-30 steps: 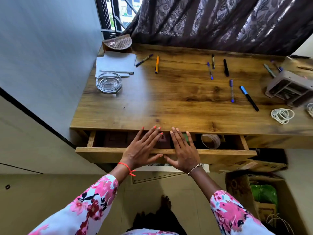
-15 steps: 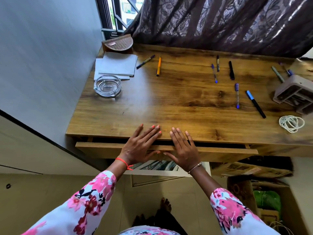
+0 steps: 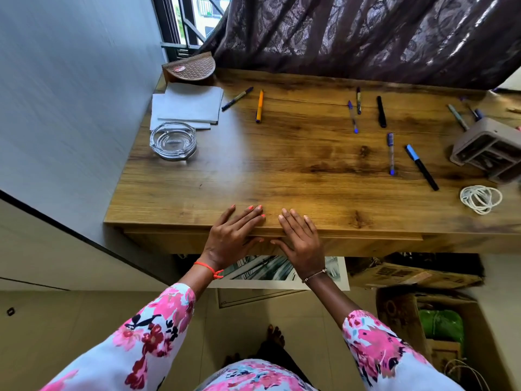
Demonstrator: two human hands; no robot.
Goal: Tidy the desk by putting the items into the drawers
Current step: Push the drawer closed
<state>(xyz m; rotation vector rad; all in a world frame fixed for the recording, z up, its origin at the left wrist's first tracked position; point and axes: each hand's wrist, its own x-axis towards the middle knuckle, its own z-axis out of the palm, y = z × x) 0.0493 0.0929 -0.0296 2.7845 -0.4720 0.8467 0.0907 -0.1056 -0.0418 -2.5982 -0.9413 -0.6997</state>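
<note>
The wooden desk (image 3: pixel 296 165) has its drawer (image 3: pixel 169 239) pushed in flush under the front edge. My left hand (image 3: pixel 231 237) and my right hand (image 3: pixel 301 238) lie side by side with straight fingers, palms against the drawer front and fingertips over the desk edge. Several pens lie on top: an orange pen (image 3: pixel 259 105), a dark pen (image 3: pixel 237 98), a black marker (image 3: pixel 381 111), a blue pen (image 3: pixel 390 153), a blue-capped marker (image 3: pixel 421 167). A coil of white cord (image 3: pixel 480 198) lies at the right.
A glass ashtray (image 3: pixel 172 140), white papers (image 3: pixel 187 105) and a brown woven holder (image 3: pixel 191 67) sit at the back left. A grey plastic organizer (image 3: pixel 490 149) stands at the right edge. Cardboard boxes (image 3: pixel 423 277) and a print (image 3: pixel 282 270) lie on the floor below.
Both hands pushed the open drawer inward; it went from showing its contents to fully closed under the desk top.
</note>
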